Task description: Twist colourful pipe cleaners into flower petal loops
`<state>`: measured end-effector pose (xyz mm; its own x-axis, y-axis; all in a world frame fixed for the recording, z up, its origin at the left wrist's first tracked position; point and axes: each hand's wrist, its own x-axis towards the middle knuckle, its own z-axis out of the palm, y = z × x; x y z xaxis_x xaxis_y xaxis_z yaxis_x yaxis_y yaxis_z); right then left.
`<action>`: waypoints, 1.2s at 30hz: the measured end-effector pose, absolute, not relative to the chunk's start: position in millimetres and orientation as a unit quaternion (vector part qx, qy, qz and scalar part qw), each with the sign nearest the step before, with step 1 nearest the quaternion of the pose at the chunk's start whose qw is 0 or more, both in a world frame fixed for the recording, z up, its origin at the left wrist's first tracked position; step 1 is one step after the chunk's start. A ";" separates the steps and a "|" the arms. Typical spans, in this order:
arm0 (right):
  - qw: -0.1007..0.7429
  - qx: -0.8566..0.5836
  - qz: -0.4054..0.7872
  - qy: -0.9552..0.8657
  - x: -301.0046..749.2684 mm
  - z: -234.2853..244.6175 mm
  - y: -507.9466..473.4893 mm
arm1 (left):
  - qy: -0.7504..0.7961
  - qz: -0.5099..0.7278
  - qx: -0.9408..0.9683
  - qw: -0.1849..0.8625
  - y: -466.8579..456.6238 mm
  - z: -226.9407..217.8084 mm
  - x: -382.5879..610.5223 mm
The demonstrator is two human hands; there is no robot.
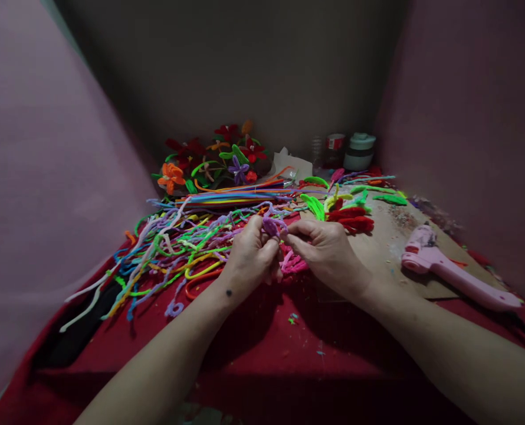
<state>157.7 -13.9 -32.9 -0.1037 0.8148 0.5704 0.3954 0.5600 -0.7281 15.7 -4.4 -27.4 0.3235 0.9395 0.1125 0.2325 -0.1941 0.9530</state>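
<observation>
On the right part of the red-covered tabletop (302,348), a pink handheld tool (466,278) lies over a brown board (384,254). At the back stands a pale lidded container (358,153), just beside a red-labelled jar (334,149); fuzzy flowers (238,170) in orange, red and purple are gathered farther left.

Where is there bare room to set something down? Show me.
Red tablecloth between the left hand, right hand and front edge: bare but for small scraps. Cardboard between the red pipe-cleaner pieces and pink glue gun: mostly bare, speckled. Crowded: the left side, under tangled pipe cleaners, and the back, with pipe-cleaner flowers.
</observation>
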 end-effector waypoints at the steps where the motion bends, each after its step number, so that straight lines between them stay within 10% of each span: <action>1: 0.515 -0.421 0.163 -0.729 157.2 -34.7 -14.5 | 0.444 0.385 0.671 0.452 -4.6 -27.8 16.0; 9: 0.497 -0.398 0.024 -0.771 156.5 -44.0 -15.5 | 0.466 0.390 0.636 0.476 -8.0 -23.4 21.3; 22: 0.520 -0.456 0.318 -0.649 157.4 -38.7 -7.4 | 0.406 0.343 0.738 0.416 -4.5 -35.3 15.6; 36: 0.538 -0.393 0.356 -0.655 162.7 -30.4 -1.6 | 0.388 0.270 0.731 0.493 -4.4 -25.7 16.0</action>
<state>162.7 -1.6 -30.4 -0.1111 0.8981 0.4255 0.1321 0.4377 -0.8893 16.0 -4.4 -25.7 0.5536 0.8327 0.0118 0.3010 -0.2133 0.9295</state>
